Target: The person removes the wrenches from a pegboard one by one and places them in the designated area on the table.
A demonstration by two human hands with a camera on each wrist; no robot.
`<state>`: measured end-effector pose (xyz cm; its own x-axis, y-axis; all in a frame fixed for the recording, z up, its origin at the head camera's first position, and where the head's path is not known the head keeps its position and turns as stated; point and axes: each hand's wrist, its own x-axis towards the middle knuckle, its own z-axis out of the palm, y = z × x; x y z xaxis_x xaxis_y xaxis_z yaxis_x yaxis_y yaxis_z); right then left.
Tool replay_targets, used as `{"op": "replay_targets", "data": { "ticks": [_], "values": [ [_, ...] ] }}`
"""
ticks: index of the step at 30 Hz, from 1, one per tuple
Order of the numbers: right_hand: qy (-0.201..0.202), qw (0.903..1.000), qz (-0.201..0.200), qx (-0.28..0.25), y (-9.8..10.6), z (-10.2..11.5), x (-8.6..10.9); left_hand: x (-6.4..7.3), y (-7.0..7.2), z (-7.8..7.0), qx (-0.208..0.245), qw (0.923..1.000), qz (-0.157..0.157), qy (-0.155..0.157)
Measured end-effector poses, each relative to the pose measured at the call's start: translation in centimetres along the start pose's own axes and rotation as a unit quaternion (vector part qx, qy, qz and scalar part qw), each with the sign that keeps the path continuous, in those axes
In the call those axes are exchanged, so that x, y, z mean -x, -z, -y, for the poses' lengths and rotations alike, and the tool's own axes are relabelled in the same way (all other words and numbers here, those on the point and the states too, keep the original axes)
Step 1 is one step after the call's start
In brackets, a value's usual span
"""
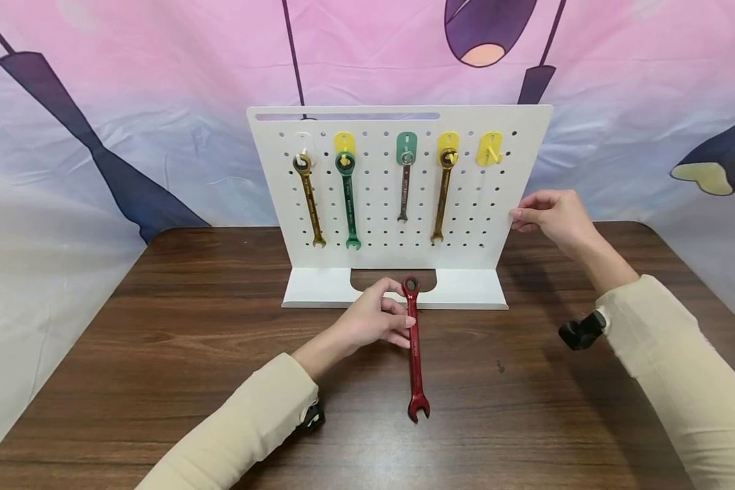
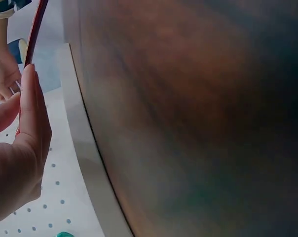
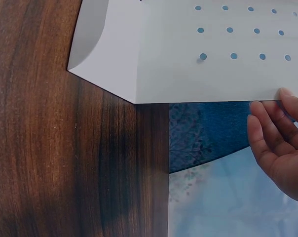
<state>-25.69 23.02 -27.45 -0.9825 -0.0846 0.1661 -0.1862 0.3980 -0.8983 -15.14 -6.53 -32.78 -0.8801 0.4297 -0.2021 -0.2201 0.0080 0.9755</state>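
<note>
My left hand [image 1: 376, 316] pinches a red combination wrench [image 1: 414, 350] near its ring end, in front of the pegboard's base. The wrench's open jaw end points toward me. In the left wrist view, thumb and fingers [image 2: 30, 106] meet on the red shaft [image 2: 35, 32]. With thumb and fingers, my right hand [image 1: 554, 214] grips the right edge of the white pegboard [image 1: 380, 252]; the right wrist view shows the thumb on the board's face and the other fingers behind it. A yellow hook [image 1: 491, 150] at the board's upper right carries nothing.
Hanging on the board are a bronze wrench [image 1: 309, 201], a green wrench [image 1: 350, 201], a small silver wrench [image 1: 405, 190] and another bronze wrench [image 1: 442, 197]. The board stands on a dark wooden table [image 1: 220, 327], before a printed cloth backdrop [image 1: 190, 156].
</note>
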Motion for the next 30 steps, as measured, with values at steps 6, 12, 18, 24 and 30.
{"op": "replay_targets", "data": {
  "ticks": [6,12,18,24,30],
  "values": [
    [-0.001,1.0,-0.001,-0.002,0.1,0.1,0.0,0.3,0.5,0.5,0.006,0.9998,0.008,0.018],
    [0.001,1.0,-0.001,-0.002,0.1,0.1,0.0,0.5,0.6,1.0,0.016,0.9986,0.003,0.051],
    [-0.001,1.0,-0.001,0.001,0.1,0.0,0.0,0.3,0.7,1.5,0.014,0.9961,-0.03,0.082],
    [0.001,1.0,-0.003,0.0,0.1,0.0,0.0,0.1,0.8,1.8,0.009,0.995,-0.044,0.089],
    [-0.001,1.0,-0.003,-0.001,0.1,-0.1,0.0,0.2,0.7,1.9,0.013,0.9938,-0.039,0.104]
  ]
}}
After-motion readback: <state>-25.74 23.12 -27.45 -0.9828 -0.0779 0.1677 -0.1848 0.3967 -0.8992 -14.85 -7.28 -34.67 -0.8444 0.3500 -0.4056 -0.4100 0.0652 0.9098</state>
